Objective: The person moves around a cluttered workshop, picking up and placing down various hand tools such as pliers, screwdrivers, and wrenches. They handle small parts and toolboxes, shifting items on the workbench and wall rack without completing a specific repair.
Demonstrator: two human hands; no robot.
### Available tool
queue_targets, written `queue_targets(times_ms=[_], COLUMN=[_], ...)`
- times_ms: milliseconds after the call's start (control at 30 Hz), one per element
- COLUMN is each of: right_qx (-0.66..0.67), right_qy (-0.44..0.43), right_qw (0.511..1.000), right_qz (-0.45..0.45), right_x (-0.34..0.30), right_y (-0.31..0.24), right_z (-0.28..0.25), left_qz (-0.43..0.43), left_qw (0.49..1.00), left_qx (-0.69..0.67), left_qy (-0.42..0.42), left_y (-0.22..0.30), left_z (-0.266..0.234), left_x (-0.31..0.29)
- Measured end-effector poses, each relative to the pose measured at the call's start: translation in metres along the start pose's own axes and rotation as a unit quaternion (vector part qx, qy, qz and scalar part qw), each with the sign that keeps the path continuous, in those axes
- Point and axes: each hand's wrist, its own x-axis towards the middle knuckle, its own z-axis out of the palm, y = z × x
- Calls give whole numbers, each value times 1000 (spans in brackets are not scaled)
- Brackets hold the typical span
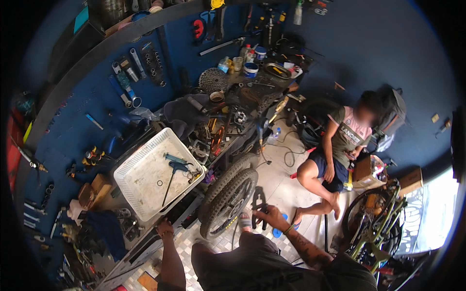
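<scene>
My right hand [273, 218] is closed around a black plier-like tool [259, 196]. Its two jaws point away from me and its short handles show below the fingers, over the floor beside the wheels. My left hand [165, 228] rests at the front edge of the workbench [141, 245], by a dark drawer-like opening; its fingertips are mostly hidden. Just beyond that hand stands a white perforated plastic tray [130, 194]. Inside lie a blue-handled hex key [179, 166] with a long dark shaft, a blue cylindrical piece [175, 158] and a small ring [159, 183].
Two knobby bicycle wheels [229, 203] stand against the bench front. A seated person [352, 131] is at the right, near a cardboard box [366, 172] and a green bicycle [374, 233]. A cassette [212, 80], tubs and tools crowd the bench. Wrenches [137, 63] hang on the wall.
</scene>
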Motion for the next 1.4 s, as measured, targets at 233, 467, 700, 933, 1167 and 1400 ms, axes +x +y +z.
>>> queue_targets(times_ms=[233,467,700,933,1167,1400], right_qx=[75,92,67,81,-1,-131], right_qy=[60,-27,-170,-186,-282,-257], right_qw=[995,994,982,970,937,860], right_qz=[-14,-51,-53,-135,-207,-421], right_x=[39,30,72,181,247,215], right_y=[-16,-38,-80,-151,-226,-182], right_z=[-45,-16,-31,-47,-68,-59], left_qz=[-34,-56,-392,-528,-225,53], left_qw=[964,891,676,563,896,587], left_qx=[-235,-418,-623,-635,-358,-808], left_qy=[121,168,-15,-37,137,6], left_y=[10,-36,-47,18,155,459], left_z=[1,89,147,177,160,-183], left_x=[-71,-175,-315,-376,-323,-217])
